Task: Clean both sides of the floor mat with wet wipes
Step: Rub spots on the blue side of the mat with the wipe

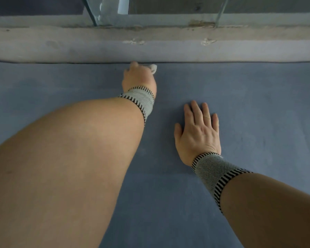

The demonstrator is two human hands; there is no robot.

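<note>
My left hand [139, 78] pinches a wet wipe [153, 68] at the blue floor mat's [258, 104] top edge, mid-frame. My right hand [198, 133] lies flat, fingers spread, lower right. The wipe might slip onto the dirty ledge [61, 45].

The left hand [139, 78] hides most of the wet wipe [153, 68] — only a white corner shows. The floor mat [240, 90] runs past three picture edges.
</note>
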